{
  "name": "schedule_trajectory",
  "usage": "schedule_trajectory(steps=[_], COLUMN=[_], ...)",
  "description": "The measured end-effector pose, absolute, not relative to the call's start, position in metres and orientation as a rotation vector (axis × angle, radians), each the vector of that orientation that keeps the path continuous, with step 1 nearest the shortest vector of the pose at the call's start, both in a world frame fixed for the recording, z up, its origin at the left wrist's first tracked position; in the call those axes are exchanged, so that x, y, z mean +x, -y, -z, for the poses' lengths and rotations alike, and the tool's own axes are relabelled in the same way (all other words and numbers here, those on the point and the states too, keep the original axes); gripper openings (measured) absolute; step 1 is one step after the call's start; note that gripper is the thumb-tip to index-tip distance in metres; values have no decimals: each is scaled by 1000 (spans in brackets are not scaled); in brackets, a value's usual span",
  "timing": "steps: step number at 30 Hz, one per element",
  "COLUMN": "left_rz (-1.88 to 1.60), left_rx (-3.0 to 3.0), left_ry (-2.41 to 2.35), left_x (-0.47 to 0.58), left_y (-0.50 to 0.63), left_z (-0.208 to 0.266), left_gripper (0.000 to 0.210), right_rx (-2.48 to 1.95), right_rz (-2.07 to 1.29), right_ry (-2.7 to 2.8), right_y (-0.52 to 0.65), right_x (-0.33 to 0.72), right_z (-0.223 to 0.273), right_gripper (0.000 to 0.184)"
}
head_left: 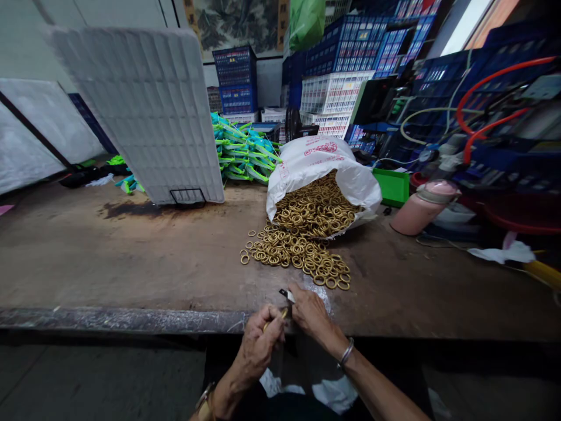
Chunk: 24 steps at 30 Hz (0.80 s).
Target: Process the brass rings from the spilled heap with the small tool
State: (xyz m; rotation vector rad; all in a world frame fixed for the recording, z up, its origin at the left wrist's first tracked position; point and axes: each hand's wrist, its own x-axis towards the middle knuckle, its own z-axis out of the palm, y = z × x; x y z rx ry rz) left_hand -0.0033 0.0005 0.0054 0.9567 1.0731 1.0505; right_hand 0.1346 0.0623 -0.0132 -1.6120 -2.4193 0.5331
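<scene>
My left hand [259,338] is closed over the table's front edge, pinching a gold-coloured ring [284,313] between thumb and fingers. Close beside it, my right hand [312,313] grips what looks like a utility knife [287,294]. One dark end of the knife sticks out past the fingers; most of the rest is hidden in the hand. Just beyond my hands lies a loose heap of gold-coloured rings [302,251]. These spill from the mouth of a white woven sack [318,153] lying on its side and full of the same rings.
A pale ribbed panel [144,111] stands on the wooden table [175,257] in a wire stand. Behind it are bundled green and blue pieces [243,149]. To the right are a green tray [391,187], a pink bottle [418,213] and red hoses [468,99]. Stacked crates [335,90] line the back.
</scene>
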Motion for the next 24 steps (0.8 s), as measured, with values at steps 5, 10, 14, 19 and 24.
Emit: schedule_trajectory(steps=[5,10,14,19,24], left_rz=[-1076,-1101,-1122,-1119,-1098], left_rx=[679,533,422,285,177], left_ry=[-882,-858,-762,-631,-640], left_x=[-2,-4,-7,-12,-14], left_y=[2,-1,-1,-4,-8], left_z=[-14,-12,-7,4,8], left_gripper=[29,26,18,24,29], right_rx=[-1821,-1993,-2069,-2042,-1896], right_rz=[-306,-145,-111,-117,-163], right_ry=[2292,2201,2252,2288,2292], right_y=[-87,-111,-121,-123,-113], right_x=[142,139,132,130,140], right_z=[11,6,2,-1,0], right_gripper=[25,29,24,19,21])
